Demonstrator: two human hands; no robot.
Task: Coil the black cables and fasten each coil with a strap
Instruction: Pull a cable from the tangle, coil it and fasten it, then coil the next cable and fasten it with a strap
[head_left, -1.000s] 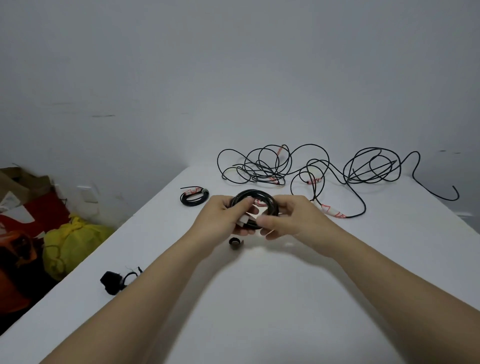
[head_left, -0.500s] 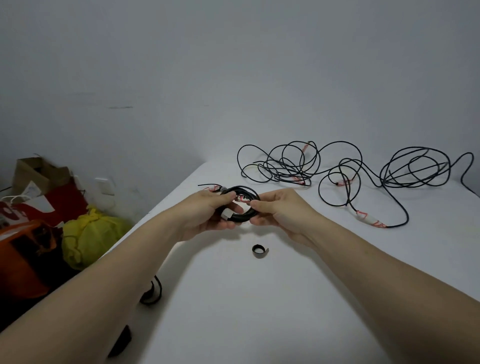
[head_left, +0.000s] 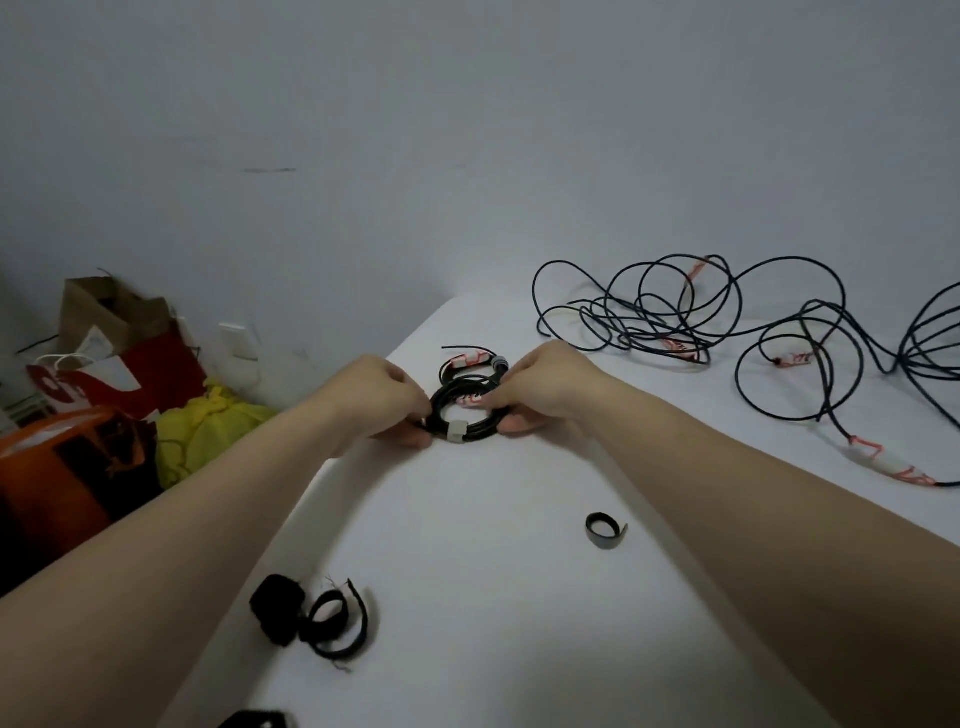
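Black coil (head_left: 478, 435) in both hands (head_left: 379, 400) (head_left: 545, 395)

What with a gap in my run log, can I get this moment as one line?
left hand: grips coil at left; right hand: grips coil at right; spare strap: on table; loose cables: uncoiled

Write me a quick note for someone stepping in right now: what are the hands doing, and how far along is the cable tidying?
Left hand and right hand both grip one coil over the table. A pale band wraps it; whether that is a strap is unclear.
Done: a second coil lies just behind it.
Left: the cables at the far right are uncoiled.
One strap lies near the right forearm, more straps by the left forearm.
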